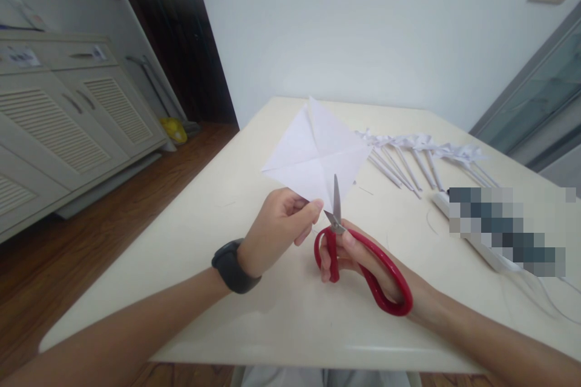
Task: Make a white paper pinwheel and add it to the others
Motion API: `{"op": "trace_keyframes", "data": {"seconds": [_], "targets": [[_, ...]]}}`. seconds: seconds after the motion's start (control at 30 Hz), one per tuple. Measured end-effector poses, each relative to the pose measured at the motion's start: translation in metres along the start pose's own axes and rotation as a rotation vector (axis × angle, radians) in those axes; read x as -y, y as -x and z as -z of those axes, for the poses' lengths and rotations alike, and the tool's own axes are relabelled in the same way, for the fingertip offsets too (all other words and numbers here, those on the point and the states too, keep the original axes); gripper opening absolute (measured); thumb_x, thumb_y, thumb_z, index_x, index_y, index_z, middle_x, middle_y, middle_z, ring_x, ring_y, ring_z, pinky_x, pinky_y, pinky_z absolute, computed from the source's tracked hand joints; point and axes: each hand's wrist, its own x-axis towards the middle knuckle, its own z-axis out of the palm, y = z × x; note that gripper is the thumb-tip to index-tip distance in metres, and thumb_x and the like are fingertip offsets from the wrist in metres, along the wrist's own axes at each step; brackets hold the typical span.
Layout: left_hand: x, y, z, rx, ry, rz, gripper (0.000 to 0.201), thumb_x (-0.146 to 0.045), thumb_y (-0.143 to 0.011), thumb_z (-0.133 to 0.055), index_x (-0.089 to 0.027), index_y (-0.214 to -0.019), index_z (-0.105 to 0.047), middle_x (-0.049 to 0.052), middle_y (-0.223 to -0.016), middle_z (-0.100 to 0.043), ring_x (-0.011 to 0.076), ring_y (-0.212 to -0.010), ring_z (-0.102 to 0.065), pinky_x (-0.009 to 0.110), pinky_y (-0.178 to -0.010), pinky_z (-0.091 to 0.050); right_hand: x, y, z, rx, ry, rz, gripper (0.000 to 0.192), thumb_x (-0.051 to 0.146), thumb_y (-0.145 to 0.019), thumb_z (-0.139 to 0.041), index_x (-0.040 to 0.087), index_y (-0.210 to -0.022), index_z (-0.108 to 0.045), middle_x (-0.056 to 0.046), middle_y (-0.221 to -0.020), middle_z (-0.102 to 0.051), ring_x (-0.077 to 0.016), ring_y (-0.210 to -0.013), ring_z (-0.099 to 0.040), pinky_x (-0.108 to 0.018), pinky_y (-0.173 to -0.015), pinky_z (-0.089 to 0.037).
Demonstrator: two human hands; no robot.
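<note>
A square sheet of white paper (299, 148) with creases along both diagonals is held up over the table. My left hand (284, 217), with a black band on the wrist, pinches the paper near its lowest corner. At the top corner a slit runs inward along the crease. My right hand (349, 254) grips red-handled scissors (334, 224), fingers through the loops. The scissor blades are apart and point upward, right at the paper's lower corner; whether they touch the paper I cannot tell.
On the right of the cream table (218, 314) lie several white paper pinwheels (422, 145) on rolled paper sticks. Nearer stands a white device (472, 236), partly blurred out, with thin cords. A white wall (327, 30) rises behind the table; louvred cabinets (77, 115) stand at the left.
</note>
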Motion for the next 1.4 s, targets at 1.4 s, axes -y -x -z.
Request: {"op": "trace_keyframes", "data": {"seconds": [1.4], "targets": [[0.0007,-0.0017,0.0004,0.013,0.037,-0.003,0.048,-0.025,-0.087,-0.043,-0.016,-0.04,-0.037,-0.005,-0.035,-0.037,0.0062,-0.038,-0.033,0.024,-0.046,-0.029,-0.0063,-0.002,-0.0018,-0.014,0.018,-0.035,0.04,0.059,-0.083,-0.04,0.021,-0.072,-0.041,-0.002,-0.07,-0.056,-0.0138,-0.064,-0.052,-0.032,-0.069,-0.043]]}}
